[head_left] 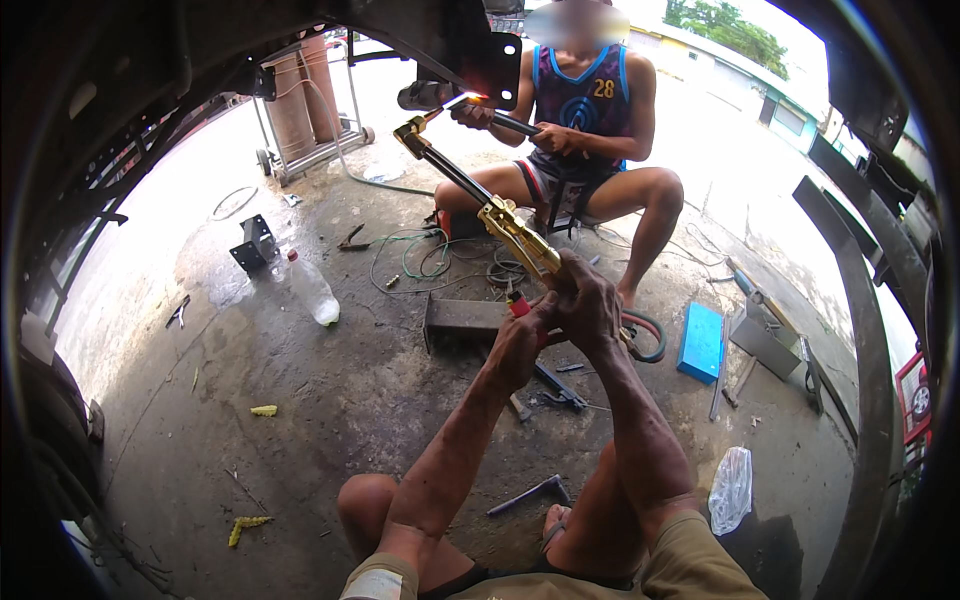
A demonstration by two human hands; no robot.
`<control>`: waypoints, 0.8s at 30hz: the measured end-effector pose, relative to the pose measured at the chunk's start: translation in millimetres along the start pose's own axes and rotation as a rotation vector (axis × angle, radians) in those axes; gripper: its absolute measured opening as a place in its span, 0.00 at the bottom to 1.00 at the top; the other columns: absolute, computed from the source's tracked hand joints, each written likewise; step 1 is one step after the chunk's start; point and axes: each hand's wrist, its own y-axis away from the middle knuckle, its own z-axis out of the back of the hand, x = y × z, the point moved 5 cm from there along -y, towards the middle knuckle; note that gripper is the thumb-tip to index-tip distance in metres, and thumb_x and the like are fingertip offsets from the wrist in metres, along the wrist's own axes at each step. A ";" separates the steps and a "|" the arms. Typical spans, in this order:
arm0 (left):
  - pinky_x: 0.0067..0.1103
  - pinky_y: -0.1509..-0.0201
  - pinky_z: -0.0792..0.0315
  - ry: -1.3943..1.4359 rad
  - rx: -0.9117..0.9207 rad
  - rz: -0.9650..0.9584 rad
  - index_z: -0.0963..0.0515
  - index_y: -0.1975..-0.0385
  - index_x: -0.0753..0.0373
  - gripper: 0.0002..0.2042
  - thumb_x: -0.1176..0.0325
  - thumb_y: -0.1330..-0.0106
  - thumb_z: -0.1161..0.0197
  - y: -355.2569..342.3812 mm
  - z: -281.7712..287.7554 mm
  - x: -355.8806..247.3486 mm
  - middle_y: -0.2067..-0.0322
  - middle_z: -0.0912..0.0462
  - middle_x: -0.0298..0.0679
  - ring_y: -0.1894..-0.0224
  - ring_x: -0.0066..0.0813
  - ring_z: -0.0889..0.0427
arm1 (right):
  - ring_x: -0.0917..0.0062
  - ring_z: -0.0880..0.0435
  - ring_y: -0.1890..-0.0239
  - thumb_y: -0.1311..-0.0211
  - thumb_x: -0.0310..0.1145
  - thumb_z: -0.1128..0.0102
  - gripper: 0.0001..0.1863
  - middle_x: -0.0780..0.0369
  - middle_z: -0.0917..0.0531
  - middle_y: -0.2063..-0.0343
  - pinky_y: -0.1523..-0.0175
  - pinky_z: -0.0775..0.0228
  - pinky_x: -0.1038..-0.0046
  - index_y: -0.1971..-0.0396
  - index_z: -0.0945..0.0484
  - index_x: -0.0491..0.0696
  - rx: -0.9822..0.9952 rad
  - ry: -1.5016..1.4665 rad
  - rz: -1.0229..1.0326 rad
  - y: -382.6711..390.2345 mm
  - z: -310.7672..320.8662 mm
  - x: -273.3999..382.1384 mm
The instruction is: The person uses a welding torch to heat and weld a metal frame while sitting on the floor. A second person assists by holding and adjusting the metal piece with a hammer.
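My right hand (587,305) is closed round the rear of a brass cutting torch (510,228), which points up and away to the left. A bright flame leaves its angled head, and an orange glow shows at the lower edge of a dark metal bracket (500,70) with holes. Just beside it, my left hand (520,345) is closed on a small red thing (517,303) with a narrow dark tip; its kind is unclear. Red and teal hoses (650,335) loop out behind my right hand. Across from me, a seated person (590,110) holds a dark bar (515,124) in both hands near the glow.
Dark vehicle framework (200,40) hangs overhead. Gas cylinders (290,105) stand on a wheeled cart at the back left. On the floor lie a steel beam (465,318), a plastic bottle (312,290), a blue box (701,343), a metal bracket (255,245), a plastic bag (731,490) and thin cables.
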 end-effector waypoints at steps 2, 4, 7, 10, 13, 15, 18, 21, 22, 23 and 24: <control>0.28 0.40 0.24 0.034 -0.002 0.019 0.22 0.43 0.63 0.21 0.52 0.21 0.47 -3.0 1.0 -0.6 0.49 0.16 0.37 0.48 0.27 0.17 | 0.56 0.13 0.57 0.37 0.43 0.32 0.21 0.57 0.13 0.59 0.56 0.24 0.58 0.46 0.20 0.52 0.010 0.004 0.009 -3.3 0.0 0.3; 0.28 0.40 0.24 0.036 -0.013 0.013 0.21 0.43 0.62 0.21 0.52 0.21 0.47 -2.7 -0.5 -2.5 0.49 0.16 0.37 0.47 0.27 0.17 | 0.56 0.13 0.57 0.37 0.43 0.32 0.22 0.57 0.13 0.59 0.56 0.24 0.57 0.45 0.20 0.52 0.018 0.003 0.002 -4.2 -0.4 0.0; 0.29 0.40 0.24 0.024 -0.025 0.014 0.21 0.42 0.62 0.21 0.52 0.21 0.47 -1.9 -2.3 -4.8 0.49 0.16 0.37 0.47 0.27 0.17 | 0.56 0.13 0.58 0.37 0.42 0.31 0.22 0.57 0.13 0.59 0.56 0.24 0.57 0.45 0.20 0.53 0.024 0.000 -0.023 -4.6 0.0 0.5; 0.29 0.40 0.24 0.022 -0.016 0.010 0.22 0.42 0.62 0.21 0.52 0.21 0.47 -2.3 -1.1 -4.4 0.49 0.16 0.37 0.47 0.28 0.17 | 0.57 0.12 0.58 0.37 0.42 0.31 0.21 0.58 0.13 0.58 0.56 0.24 0.58 0.46 0.20 0.53 0.029 0.007 -0.031 -5.0 0.4 1.2; 0.29 0.40 0.24 0.014 0.005 -0.002 0.22 0.41 0.63 0.21 0.53 0.21 0.48 -3.3 -1.3 -4.3 0.48 0.16 0.37 0.47 0.28 0.17 | 0.57 0.12 0.58 0.37 0.42 0.31 0.21 0.58 0.13 0.57 0.56 0.23 0.58 0.46 0.20 0.53 0.019 0.008 -0.018 -5.3 -0.3 0.3; 0.29 0.40 0.24 0.017 -0.007 0.005 0.22 0.41 0.63 0.21 0.53 0.21 0.48 -2.8 -1.5 -4.2 0.48 0.16 0.37 0.47 0.28 0.17 | 0.57 0.12 0.58 0.37 0.42 0.31 0.22 0.58 0.13 0.57 0.56 0.23 0.59 0.46 0.20 0.53 0.014 -0.002 -0.016 -5.7 0.1 0.9; 0.29 0.40 0.24 0.030 -0.011 0.017 0.23 0.41 0.63 0.21 0.53 0.20 0.48 -3.5 -0.5 -2.6 0.48 0.16 0.37 0.47 0.28 0.17 | 0.57 0.12 0.58 0.37 0.42 0.31 0.22 0.57 0.13 0.57 0.56 0.23 0.58 0.46 0.20 0.52 0.023 -0.006 -0.008 -6.3 -1.3 -0.9; 0.29 0.40 0.24 0.033 -0.007 0.020 0.23 0.40 0.63 0.21 0.54 0.21 0.48 -3.6 -0.8 -2.4 0.48 0.16 0.37 0.47 0.27 0.17 | 0.57 0.13 0.57 0.37 0.43 0.32 0.21 0.57 0.13 0.58 0.56 0.23 0.58 0.46 0.20 0.52 0.029 -0.006 -0.001 -6.4 -0.1 -0.6; 0.29 0.39 0.24 0.032 -0.005 0.019 0.23 0.40 0.62 0.21 0.54 0.21 0.48 -3.4 -1.3 -2.8 0.48 0.16 0.37 0.47 0.27 0.17 | 0.57 0.13 0.57 0.37 0.43 0.32 0.21 0.57 0.13 0.58 0.56 0.23 0.58 0.45 0.20 0.52 0.026 -0.006 0.000 -6.2 -0.4 -0.8; 0.29 0.39 0.24 0.029 -0.004 0.017 0.23 0.40 0.62 0.21 0.54 0.21 0.48 -3.1 -2.0 -3.6 0.48 0.16 0.37 0.47 0.27 0.17 | 0.56 0.13 0.57 0.37 0.43 0.32 0.22 0.57 0.13 0.58 0.56 0.23 0.58 0.45 0.20 0.52 0.021 -0.006 0.001 -5.9 -0.8 -1.5; 0.28 0.39 0.24 0.025 -0.004 0.015 0.23 0.40 0.62 0.21 0.54 0.21 0.48 -2.5 -2.9 -4.6 0.48 0.16 0.37 0.47 0.27 0.17 | 0.56 0.13 0.57 0.37 0.43 0.32 0.22 0.57 0.13 0.58 0.56 0.23 0.58 0.45 0.20 0.52 0.017 -0.006 0.001 -5.7 -1.1 -2.2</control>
